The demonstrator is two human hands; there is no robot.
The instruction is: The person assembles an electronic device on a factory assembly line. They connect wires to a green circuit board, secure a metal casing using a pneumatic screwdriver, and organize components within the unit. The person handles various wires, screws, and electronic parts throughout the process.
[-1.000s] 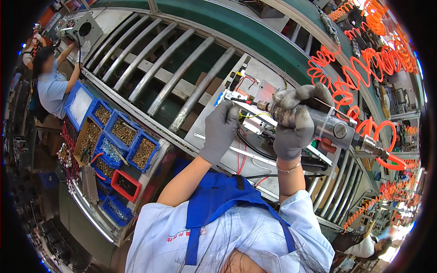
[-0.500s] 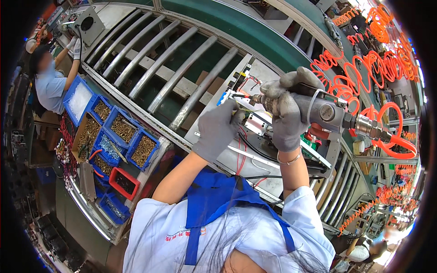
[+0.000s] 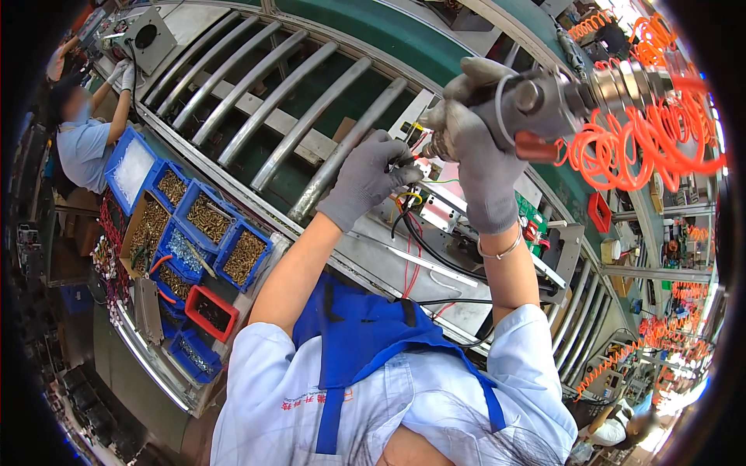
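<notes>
My right hand [image 3: 482,147], in a grey glove, is wrapped round a grey air screwdriver [image 3: 536,105], whose hose end points to the upper right. The tool's front end reaches down to the left, close to my left hand [image 3: 371,180]. That hand, gloved too, pinches with thumb and fingertips at something small and dark beside the tool's tip; what it is I cannot make out. Below both hands lies a metal chassis [image 3: 381,252] with red, black, green and yellow wires, a white block [image 3: 440,211] and a green circuit board [image 3: 531,213].
A roller conveyor [image 3: 272,116] runs behind and left of the chassis. Blue bins [image 3: 242,256] of brass-coloured fasteners and a red bin [image 3: 211,313] stand at left. Orange coiled air hoses [image 3: 653,140] hang at right. A co-worker [image 3: 85,140] handles a grey metal box [image 3: 151,43] at far left.
My right hand has lifted the screwdriver up and away, and it is tilted more steeply. My left hand has moved farther forward, its fingers now by the tool's tip.
</notes>
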